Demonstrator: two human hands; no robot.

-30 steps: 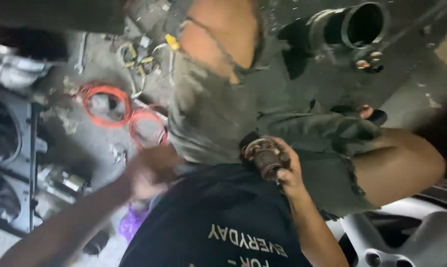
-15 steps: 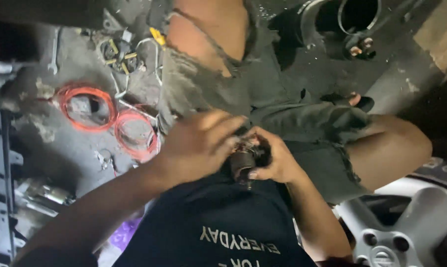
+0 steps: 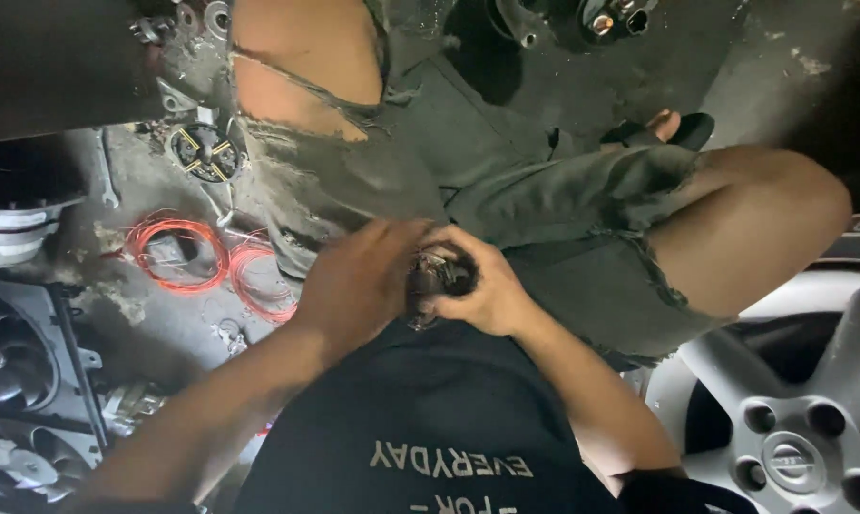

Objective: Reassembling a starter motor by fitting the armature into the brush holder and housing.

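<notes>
Now that the left hand (image 3: 359, 286) has come in from 8 o'clock, both hands close on one small dark metal part (image 3: 441, 274) at frame centre, over the lap. Right hand (image 3: 482, 290) cups it. Two orange wire coils (image 3: 178, 252) lie at 9 o'clock; one wheel (image 3: 791, 419) at 4 o'clock.

Car-repair workshop: oil-stained concrete floor (image 3: 145, 314), alloy wheel (image 3: 791, 419), radiator fans (image 3: 21, 381), copper wire coils (image 3: 178, 252).

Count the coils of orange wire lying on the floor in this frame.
2. One orange wire coil lies on the floor left of the knee; a second coil sits right beside it, partly hidden by the left hand. More could be hidden.
</notes>
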